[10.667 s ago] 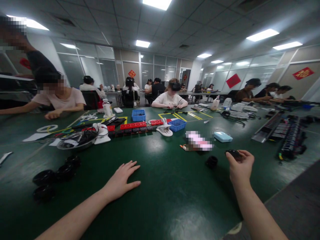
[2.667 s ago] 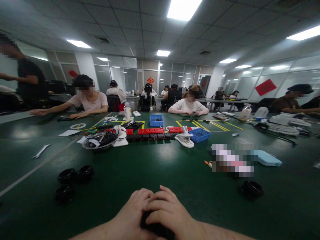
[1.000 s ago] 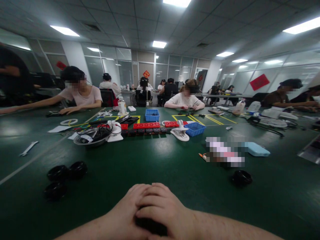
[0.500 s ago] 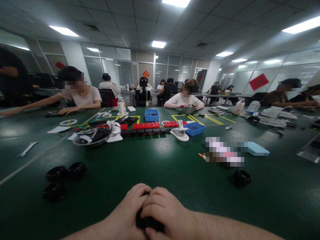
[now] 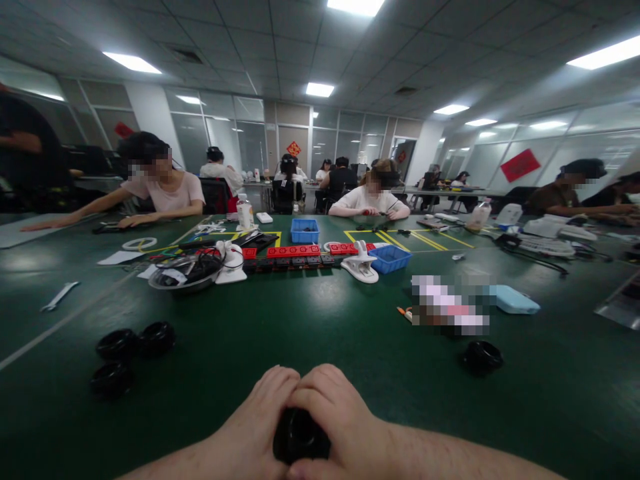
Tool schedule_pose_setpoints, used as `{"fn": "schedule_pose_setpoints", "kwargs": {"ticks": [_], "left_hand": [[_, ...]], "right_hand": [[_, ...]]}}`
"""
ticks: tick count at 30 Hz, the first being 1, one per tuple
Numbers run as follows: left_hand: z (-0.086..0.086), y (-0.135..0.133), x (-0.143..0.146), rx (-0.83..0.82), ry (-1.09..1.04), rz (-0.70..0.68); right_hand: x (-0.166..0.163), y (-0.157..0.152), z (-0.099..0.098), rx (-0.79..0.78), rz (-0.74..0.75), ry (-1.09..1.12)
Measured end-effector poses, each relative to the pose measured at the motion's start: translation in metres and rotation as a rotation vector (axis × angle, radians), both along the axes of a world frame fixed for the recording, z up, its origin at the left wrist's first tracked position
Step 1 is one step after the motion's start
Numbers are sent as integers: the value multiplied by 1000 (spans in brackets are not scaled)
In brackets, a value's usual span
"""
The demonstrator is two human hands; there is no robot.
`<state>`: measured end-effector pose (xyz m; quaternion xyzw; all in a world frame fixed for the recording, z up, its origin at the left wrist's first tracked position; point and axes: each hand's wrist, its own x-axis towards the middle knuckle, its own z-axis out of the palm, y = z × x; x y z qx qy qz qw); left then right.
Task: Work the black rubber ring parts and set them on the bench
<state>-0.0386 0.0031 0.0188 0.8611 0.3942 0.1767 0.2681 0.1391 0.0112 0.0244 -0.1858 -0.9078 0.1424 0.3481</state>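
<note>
A glossy black ring-shaped part [image 5: 300, 439] is gripped between both hands at the near edge of the view, its hollow middle facing up. My left hand [image 5: 257, 417] wraps round its left side. My right hand [image 5: 343, 417] curls over the far and right sides, with its thumb at the near edge. The fingertips meet at the far side and hide part of the ring. Several similar black rings lie on the green table: a group [image 5: 116, 345] to the left and a single one [image 5: 483, 358] to the right.
A wrench [image 5: 60, 297] lies at left. Farther off are a bowl of black cables [image 5: 185, 273], a row of red and black blocks [image 5: 293, 252], a white clamp [image 5: 361, 265], blue bins [image 5: 390, 259] and a light-blue case [image 5: 514, 299]. Other people sit around the table.
My right fingers have shifted off the top of the black ring, so its hollow middle now shows. Both hands keep hold of it. A co-worker's outstretched arm at left has drawn in slightly.
</note>
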Motion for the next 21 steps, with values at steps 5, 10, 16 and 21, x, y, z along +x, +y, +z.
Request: {"fn": "schedule_pose_setpoints", "kwargs": {"ticks": [5,10,16,21], "left_hand": [[-2,1,3,-21,14,13],[4,4,2,-32,51,-26],[8,6,-4,-43,55,-141],[7,3,-3,-50,89,-101]], "right_hand": [[-3,2,-11,56,-34,-61],[-5,6,-9,152,193,-35],[-8,6,-4,290,274,58],[-1,0,5,172,99,-14]]}}
